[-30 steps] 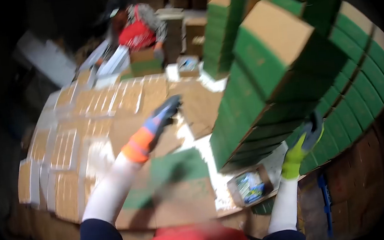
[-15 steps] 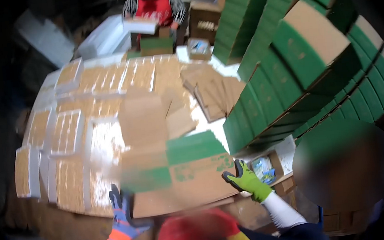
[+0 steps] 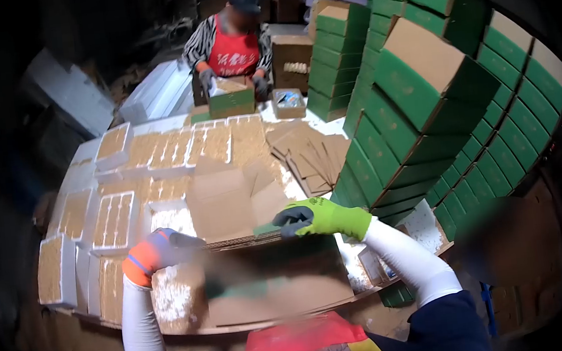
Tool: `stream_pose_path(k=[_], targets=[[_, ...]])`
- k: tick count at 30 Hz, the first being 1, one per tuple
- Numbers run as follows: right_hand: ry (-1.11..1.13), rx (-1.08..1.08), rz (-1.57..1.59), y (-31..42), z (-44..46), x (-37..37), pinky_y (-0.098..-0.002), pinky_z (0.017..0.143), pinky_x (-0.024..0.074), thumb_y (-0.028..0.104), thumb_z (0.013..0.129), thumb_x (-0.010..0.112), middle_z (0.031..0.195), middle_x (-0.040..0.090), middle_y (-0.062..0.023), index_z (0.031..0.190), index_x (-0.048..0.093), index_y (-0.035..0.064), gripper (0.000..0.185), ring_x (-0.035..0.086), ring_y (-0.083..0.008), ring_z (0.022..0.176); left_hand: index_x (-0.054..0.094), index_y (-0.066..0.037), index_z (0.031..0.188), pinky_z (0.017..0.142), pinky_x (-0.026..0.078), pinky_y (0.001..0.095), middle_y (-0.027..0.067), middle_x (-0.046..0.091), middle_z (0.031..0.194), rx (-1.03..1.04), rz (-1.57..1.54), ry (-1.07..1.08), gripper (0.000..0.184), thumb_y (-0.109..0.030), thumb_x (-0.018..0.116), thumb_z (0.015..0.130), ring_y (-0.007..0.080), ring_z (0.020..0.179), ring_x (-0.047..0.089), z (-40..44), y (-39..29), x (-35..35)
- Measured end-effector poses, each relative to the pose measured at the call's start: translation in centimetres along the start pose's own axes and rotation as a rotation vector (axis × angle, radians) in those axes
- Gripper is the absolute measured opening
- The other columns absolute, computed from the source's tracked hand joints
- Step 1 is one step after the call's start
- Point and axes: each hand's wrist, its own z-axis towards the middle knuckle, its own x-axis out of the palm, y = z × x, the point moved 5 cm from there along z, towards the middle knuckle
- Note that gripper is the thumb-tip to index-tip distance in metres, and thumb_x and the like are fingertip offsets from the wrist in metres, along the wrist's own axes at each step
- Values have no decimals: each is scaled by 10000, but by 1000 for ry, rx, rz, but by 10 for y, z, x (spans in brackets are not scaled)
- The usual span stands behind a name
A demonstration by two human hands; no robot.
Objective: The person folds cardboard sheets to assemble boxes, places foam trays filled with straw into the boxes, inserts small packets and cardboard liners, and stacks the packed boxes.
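A bundle of flattened cardboard cartons (image 3: 279, 301), brown with green printing, stands raised on the table in front of me. Its layered upper edge faces up, and the front is partly in shadow and blurred. My left hand (image 3: 166, 249), in a purple glove with an orange cuff, is closed at the upper left corner of the cardboard; motion smears its fingertips. At the upper right, my right hand (image 3: 312, 217), in a lime-green and grey glove, curls its fingers over the same edge. Beyond the bundle lies an open brown cardboard piece (image 3: 219, 198).
White trays (image 3: 115, 220) of tan pieces cover the left side. Tall stacks of green boxes (image 3: 394, 124) rise at right. More flat cardboard (image 3: 309, 156) lies mid-table. Across it, a co-worker (image 3: 235, 54) handles a green box (image 3: 232, 102). A small carton of packets (image 3: 289, 103) sits nearby.
The cardboard, lying flat before, is now raised with its layered edge up. Both my hands moved up and away from the near table edge and closed on it. The view has tilted upward.
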Motion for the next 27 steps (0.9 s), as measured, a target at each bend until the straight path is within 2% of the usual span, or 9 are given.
stream_pose_path(k=[2,3,5,7,13,16,23,25,27], targets=[[106,9,-13,-23,-3,20,-382,883,469,387,833,663,1065,645,-147,1181,597,83,467,607,-336,970,659,-83,1163,795,500,250,43,718,958,-170,-42,43,355,-180,705,825,82,852,629,-19,-18,4],[75,8,-30,-29,-4,21,-367,865,484,360,835,678,1042,652,-152,1195,591,65,473,627,-296,932,651,-68,1169,840,493,266,60,705,1024,126,-14,-4,325,-145,669,854,90,917,619,-18,-1,9],[151,154,249,2,6,6,-330,831,487,349,825,694,1013,654,-140,1164,602,38,469,626,-206,913,635,-35,1169,869,486,279,89,684,1072,-42,-91,-128,309,-113,638,871,123,974,609,-20,-19,1],[108,99,-62,21,9,-10,-329,816,485,366,809,706,997,653,-120,1114,629,50,446,629,-241,933,630,-21,1148,857,495,304,113,664,1104,100,-59,-221,278,-90,614,880,188,994,627,-13,-33,-4],[-6,192,65,43,5,-37,-334,763,499,403,789,699,964,660,-110,1077,642,64,449,642,-258,845,653,-50,1111,859,500,360,121,658,1098,357,164,-514,264,-91,646,851,274,1002,623,-31,-51,-15],[-79,-89,-315,51,4,-35,-366,724,494,333,794,703,935,648,-119,1063,638,70,382,628,-299,831,655,-47,1095,857,496,353,117,650,1104,310,366,-527,247,-99,642,854,275,1011,618,-37,-51,-6],[-193,-242,-611,89,-3,-48,-352,601,485,235,766,718,850,635,-83,989,626,80,287,625,-292,702,640,-31,1110,860,493,359,149,630,1116,189,14,-545,312,-40,658,798,294,1011,610,-68,-56,-9],[-212,-222,-462,86,-6,-40,-334,547,465,201,771,708,789,613,-83,969,622,100,238,615,-270,640,625,-53,1142,917,458,370,136,600,1180,126,320,-733,383,-66,691,765,301,1094,564,-74,-68,-6],[-112,-71,-416,69,-14,-8,-345,555,471,272,784,698,772,613,-80,972,617,112,260,614,-277,638,513,-123,1300,1055,261,558,113,544,1280,113,747,-618,641,-246,737,712,362,1226,462,-64,-103,18]])
